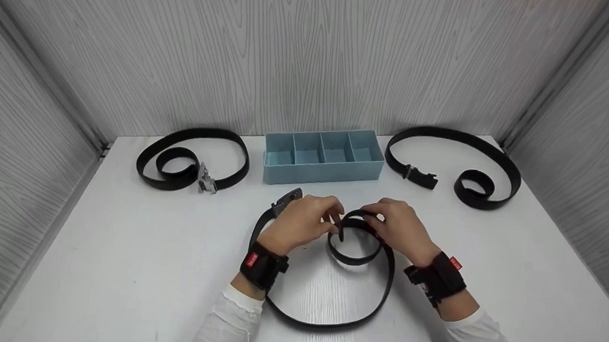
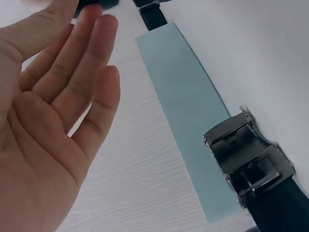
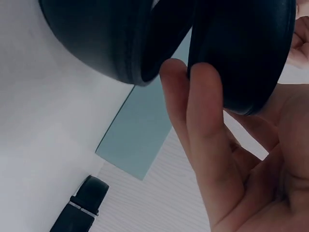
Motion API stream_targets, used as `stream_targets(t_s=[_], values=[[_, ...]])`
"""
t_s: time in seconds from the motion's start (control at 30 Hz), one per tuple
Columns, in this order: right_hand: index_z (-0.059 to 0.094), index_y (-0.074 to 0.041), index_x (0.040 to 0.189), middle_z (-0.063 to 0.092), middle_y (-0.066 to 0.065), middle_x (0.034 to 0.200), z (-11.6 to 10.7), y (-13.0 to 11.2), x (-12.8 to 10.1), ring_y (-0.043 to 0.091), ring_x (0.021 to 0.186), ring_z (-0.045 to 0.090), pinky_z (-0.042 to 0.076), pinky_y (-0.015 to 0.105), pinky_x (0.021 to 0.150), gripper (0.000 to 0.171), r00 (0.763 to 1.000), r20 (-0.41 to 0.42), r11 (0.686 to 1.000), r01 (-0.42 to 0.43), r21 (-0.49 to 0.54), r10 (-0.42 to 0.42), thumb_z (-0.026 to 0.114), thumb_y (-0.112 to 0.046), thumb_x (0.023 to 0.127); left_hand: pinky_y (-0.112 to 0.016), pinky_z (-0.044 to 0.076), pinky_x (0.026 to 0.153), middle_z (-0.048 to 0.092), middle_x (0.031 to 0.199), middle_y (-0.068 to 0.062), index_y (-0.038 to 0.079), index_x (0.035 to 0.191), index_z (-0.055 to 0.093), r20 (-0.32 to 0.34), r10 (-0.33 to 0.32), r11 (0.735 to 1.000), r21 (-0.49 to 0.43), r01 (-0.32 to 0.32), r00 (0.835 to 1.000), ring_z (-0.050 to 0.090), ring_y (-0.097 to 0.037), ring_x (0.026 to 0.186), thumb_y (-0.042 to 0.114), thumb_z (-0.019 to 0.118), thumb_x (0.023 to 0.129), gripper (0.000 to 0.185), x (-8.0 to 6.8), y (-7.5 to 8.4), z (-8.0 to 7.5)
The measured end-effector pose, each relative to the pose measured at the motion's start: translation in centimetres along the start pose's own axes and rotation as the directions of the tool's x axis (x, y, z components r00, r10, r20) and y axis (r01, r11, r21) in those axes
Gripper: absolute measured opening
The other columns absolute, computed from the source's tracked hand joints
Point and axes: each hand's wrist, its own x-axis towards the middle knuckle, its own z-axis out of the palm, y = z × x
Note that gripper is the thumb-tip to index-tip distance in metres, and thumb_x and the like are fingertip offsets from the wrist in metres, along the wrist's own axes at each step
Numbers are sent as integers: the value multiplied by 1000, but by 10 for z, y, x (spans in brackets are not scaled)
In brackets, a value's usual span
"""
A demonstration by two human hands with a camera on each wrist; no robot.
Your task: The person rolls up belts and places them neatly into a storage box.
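White sleeves (image 1: 230, 321) reach over the tabletop (image 1: 164, 268) nearest my remote view; beyond, I see left hand (image 1: 306, 220) and right hand (image 1: 403, 229) pinching the part-coiled black belt (image 1: 327, 327) mid-tabletop, before the blue tray (image 1: 325, 173) at the back edge. Loosened pinches could let it spring open.

The left arm (image 1: 246, 284) and right arm (image 1: 459, 306) reach forward, slanting toward each other. The left hand (image 1: 304, 223) and right hand (image 1: 403, 229) are near but apart, both pinching; the left wrist view shows the palm (image 2: 36, 174), fingers (image 2: 107, 92) slightly bent.
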Motion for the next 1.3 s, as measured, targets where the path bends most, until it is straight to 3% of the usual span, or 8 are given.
stream_targets(t_s=[0.23, 0.37, 0.47, 0.6, 0.77, 0.87, 1.03, 1.3], values=[[83, -8, 102, 78, 6, 96, 2, -3, 2, 19, 88, 72, 55, 36, 73, 11, 1000, -2, 997, -27, 74, 27, 81, -9, 91, -33, 55, 79, 74, 115, 3, 14, 129, 69, -16, 46, 997, 70, -45, 999, 71, -15, 94, 16, 84, 90, 42, 4, 0, 7], [82, -7, 105, 78, 6, 98, 4, -1, -1, 15, 71, 70, 54, 30, 63, 14, 995, 39, 974, -101, 203, 96, 80, -9, 91, -33, 56, 79, 73, 120, 0, 14, 129, 70, -20, 64, 995, 73, -62, 998, 70, -15, 94, 19, 83, 92, 40, 3, -3, 11], [79, -5, 113, 78, 10, 104, 6, 0, -3, 15, 62, 70, 55, 28, 56, 20, 985, 104, 929, -167, 330, 140, 77, -7, 93, -33, 56, 78, 75, 115, -2, 12, 129, 69, -27, 58, 997, 43, -57, 998, 71, -15, 92, 19, 82, 92, 40, 1, -5, 12], [75, -1, 121, 76, 15, 113, 6, -2, -2, 22, 73, 75, 61, 36, 63, 26, 969, 170, 849, -239, 470, 179, 72, -7, 96, -30, 56, 74, 74, 111, -3, 10, 128, 68, -52, 65, 998, 8, -65, 997, 70, -15, 88, 20, 81, 93, 38, -1, -8, 10], [72, 0, 126, 73, 17, 119, 3, -5, 2, 26, 86, 76, 63, 42, 74, 31, 950, 223, 767, -308, 563, 218, 70, -9, 97, -29, 54, 74, 69, 117, -5, 6, 132, 66, -84, 102, 995, 9, -101, 991, 66, -17, 88, 20, 79, 94, 42, 1, -13, 5], [69, 0, 129, 72, 18, 121, 3, -4, 3, 28, 92, 75, 62, 38, 79, 33, 939, 253, 733, -340, 590, 232, 71, -12, 98, -31, 54, 74, 67, 116, -7, 5, 133, 66, -124, 116, 993, 31, -113, 986, 65, -19, 85, 18, 78, 94, 43, 2, -14, 3], [64, 3, 130, 71, 25, 112, 5, -3, 3, 26, 91, 75, 62, 39, 82, 36, 924, 302, 687, -377, 621, 235, 68, -16, 100, -32, 55, 74, 64, 110, -8, 4, 124, 67, -215, 140, 989, 77, -126, 966, 64, -18, 82, 15, 78, 91, 36, 4, -16, 6], [64, 4, 120, 73, 24, 113, 8, -2, 3, 27, 92, 75, 62, 39, 82, 29, 937, 286, 614, -348, 708, 201, 73, -15, 99, -27, 55, 66, 57, 101, -8, 3, 109, 60, -286, 189, 980, 108, -165, 939, 64, -18, 74, 14, 84, 88, 34, 5, -14, 12]])
